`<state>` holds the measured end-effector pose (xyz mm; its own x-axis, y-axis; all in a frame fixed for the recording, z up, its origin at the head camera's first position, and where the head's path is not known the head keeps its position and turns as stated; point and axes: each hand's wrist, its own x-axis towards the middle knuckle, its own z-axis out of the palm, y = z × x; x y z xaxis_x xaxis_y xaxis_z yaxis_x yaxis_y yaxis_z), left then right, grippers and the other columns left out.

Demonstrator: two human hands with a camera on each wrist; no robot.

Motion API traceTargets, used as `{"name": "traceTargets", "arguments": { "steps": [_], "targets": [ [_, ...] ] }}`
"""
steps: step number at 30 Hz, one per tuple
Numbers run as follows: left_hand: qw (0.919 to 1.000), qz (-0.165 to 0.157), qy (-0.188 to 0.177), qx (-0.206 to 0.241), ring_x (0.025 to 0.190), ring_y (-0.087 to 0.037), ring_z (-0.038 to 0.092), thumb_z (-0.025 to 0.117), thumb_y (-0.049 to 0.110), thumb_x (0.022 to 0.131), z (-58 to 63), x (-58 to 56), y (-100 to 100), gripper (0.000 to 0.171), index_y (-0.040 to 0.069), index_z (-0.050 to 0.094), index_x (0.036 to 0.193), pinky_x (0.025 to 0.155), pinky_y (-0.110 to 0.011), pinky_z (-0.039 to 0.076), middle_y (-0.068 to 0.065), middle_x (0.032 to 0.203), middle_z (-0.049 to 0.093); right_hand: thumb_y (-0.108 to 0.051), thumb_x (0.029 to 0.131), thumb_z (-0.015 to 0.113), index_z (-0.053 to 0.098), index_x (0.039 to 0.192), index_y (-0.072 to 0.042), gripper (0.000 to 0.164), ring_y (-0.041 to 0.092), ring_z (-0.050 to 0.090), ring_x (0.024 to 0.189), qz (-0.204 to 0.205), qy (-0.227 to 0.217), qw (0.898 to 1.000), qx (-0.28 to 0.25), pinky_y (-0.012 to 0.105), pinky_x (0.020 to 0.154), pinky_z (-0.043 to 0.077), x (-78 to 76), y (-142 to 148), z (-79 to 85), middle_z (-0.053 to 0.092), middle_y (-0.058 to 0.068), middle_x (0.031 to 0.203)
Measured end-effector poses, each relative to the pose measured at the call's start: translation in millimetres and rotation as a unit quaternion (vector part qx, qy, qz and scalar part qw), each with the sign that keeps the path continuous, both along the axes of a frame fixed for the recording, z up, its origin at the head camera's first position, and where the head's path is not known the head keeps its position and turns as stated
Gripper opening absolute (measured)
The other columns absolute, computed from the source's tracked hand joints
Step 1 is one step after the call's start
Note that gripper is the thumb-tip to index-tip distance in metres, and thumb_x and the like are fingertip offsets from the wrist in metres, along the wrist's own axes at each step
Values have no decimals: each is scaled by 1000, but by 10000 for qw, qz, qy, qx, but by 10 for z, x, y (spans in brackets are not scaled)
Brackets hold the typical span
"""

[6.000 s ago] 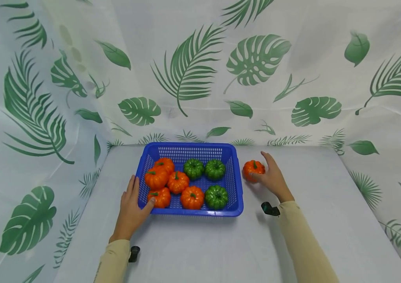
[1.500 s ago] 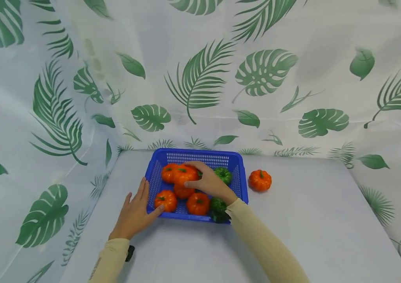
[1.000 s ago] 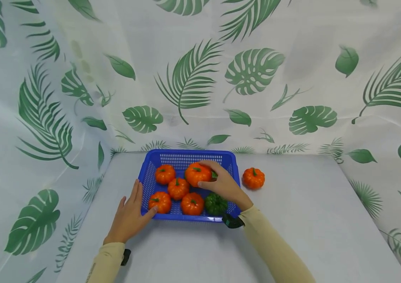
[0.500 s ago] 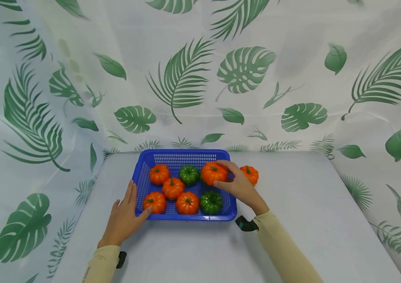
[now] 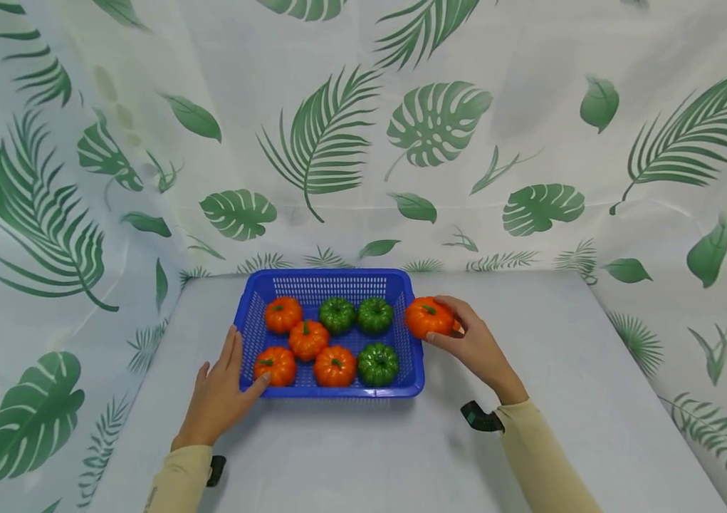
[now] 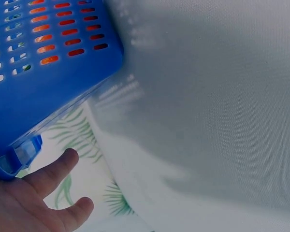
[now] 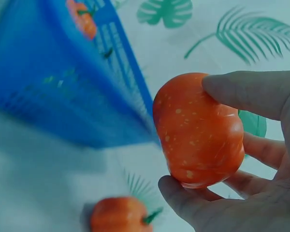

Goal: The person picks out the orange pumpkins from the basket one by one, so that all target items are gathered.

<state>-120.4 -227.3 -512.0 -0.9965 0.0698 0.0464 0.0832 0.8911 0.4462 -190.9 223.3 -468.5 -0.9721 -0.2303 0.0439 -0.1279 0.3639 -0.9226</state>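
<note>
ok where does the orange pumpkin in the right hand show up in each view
Head: held pumpkin right of and below centre, in the right hand.
Left wrist: not in it.
Right wrist: right of centre, between thumb and fingers.
Shared landmark: blue basket, lower middle in head, upper left in both wrist views.

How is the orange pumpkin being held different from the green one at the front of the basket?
The held pumpkin is orange; the front pumpkin is green. The held pumpkin is in the right grip, beside the blue basket; the front pumpkin sits inside the basket, untouched. Both are rounded and shiny.
</note>
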Motion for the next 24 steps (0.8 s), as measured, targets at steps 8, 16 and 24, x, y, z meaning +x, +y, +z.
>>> {"name": "traceTargets", "arguments": {
  "steps": [8,16,24],
  "targets": [
    [10000,0,25,46,147,-50,43,65,49,103,-8,-4,-10,99,-6,13,168,118,-79,16,-18,178,6,-23,101,76,42,161,-6,72,53,29,153,-436,-324,9981,296,66,118,35,138,251,-165,27,22,171],
    [9998,-41,137,116,147,-51,43,64,47,104,-28,-13,-12,97,-6,14,168,119,-79,16,-17,179,5,-20,100,76,38,162,-4,74,55,26,154,-629,-658,9945,523,69,120,30,159,389,-426,26,26,170],
    [9998,-7,156,132,149,-50,41,65,45,104,-41,-13,-11,97,-6,14,168,118,-79,17,-18,178,5,-7,98,74,37,163,-1,74,52,24,155,-565,-506,9968,252,71,120,27,172,404,-642,28,27,168]
  ]
}}
